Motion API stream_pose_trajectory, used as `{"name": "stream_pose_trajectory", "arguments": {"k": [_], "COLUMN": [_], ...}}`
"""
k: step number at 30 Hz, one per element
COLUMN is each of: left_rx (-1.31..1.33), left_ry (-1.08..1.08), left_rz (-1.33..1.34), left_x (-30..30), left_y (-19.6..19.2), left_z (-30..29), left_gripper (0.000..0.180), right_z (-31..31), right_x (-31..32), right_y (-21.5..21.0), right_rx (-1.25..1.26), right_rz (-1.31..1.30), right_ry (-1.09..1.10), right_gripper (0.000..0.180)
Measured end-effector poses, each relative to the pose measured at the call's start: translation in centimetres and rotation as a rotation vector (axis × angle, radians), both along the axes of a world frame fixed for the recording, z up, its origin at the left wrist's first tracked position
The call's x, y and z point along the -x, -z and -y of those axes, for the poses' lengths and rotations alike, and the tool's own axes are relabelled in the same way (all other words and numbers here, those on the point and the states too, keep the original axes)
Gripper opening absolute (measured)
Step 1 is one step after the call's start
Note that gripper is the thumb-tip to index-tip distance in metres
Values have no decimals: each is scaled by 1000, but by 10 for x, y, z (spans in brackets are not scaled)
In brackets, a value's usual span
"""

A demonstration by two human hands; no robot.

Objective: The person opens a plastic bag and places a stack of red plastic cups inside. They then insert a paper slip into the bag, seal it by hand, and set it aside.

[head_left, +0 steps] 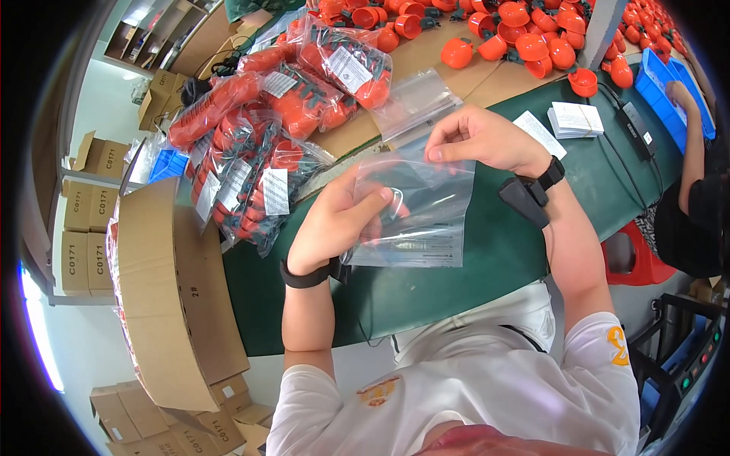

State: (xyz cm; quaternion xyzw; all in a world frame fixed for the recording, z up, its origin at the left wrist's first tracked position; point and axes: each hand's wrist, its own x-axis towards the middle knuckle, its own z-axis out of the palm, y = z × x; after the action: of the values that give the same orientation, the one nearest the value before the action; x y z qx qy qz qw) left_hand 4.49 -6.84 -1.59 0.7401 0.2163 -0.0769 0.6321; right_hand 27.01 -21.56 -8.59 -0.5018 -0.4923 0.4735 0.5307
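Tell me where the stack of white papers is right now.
In the head view, the stack of white papers lies toward the upper right on the green table, between the loose white sheet and the black power strip.

A head-worn fisheye is looking down, close above the left grip (336,220) and right grip (493,141), toward the counter (506,245).

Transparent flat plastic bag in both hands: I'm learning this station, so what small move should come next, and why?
Probably ease the transparent flat plastic bag open: the bare right hand grips its top edge, the bare left hand its left side, and nothing bulky shows inside.
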Motion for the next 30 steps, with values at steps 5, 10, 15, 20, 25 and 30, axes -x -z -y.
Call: {"name": "stream_pose_trajectory", "arguments": {"k": [5, 10, 15, 20, 25, 30], "left_rx": [-632, -662, -458, -287, -252, -238], "left_ry": [-262, -350, -243, -215, -233, -207], "left_rz": [572, 689, 403, 269, 294, 297], "left_x": [-5, -2, -9, -13, -14, -11], "left_y": [30, 24, 34, 46, 38, 35], "left_z": [-7, 8, 25, 15, 19, 14], "left_gripper": [45, 15, 14, 32, 28, 25], "right_z": [-3, -3, -11, -12, -14, -14], "right_x": [-3, 1, 16, 32, 40, 45], "right_y": [5, -1, 5, 3, 3, -2], "right_rx": [50, 57, -25, -70, -255, -291], "right_rz": [-57, -88, -136, -138, 200, 267], "right_ry": [117, 216, 150, 56, 106, 212], "right_gripper": [15, 16, 15, 14, 15, 15]}}
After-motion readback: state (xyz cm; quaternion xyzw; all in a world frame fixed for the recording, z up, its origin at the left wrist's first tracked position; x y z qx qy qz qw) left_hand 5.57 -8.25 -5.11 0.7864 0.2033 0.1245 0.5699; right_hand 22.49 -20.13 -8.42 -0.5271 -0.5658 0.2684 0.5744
